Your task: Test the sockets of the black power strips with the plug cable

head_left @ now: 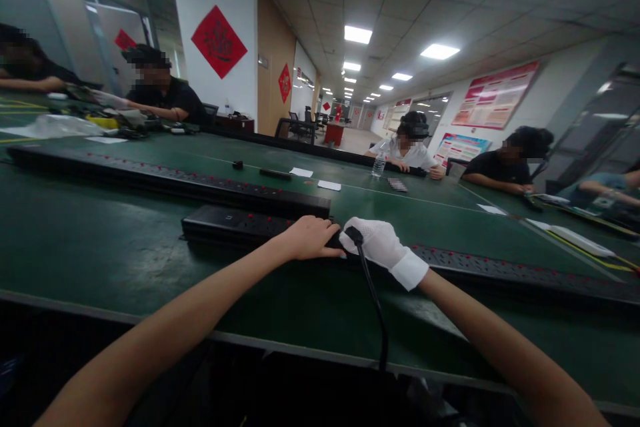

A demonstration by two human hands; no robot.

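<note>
A long black power strip [225, 225] with red switches lies across the green table [100, 240] in front of me. My bare left hand [311, 238] rests curled on its top near the middle, pressing it down. My right hand [380, 245], in a white glove, is closed on a black plug [353, 235] at the strip, just right of my left hand. The plug's black cable [375, 307] runs down toward me and over the table's front edge. The strip continues to the right [525, 273].
A second long black power strip [165, 180] lies farther back. Paper slips [329, 185], a water bottle [379, 163] and small black items sit beyond it. Several people sit at the table's far left and far right sides. A white strip [580, 240] lies at right.
</note>
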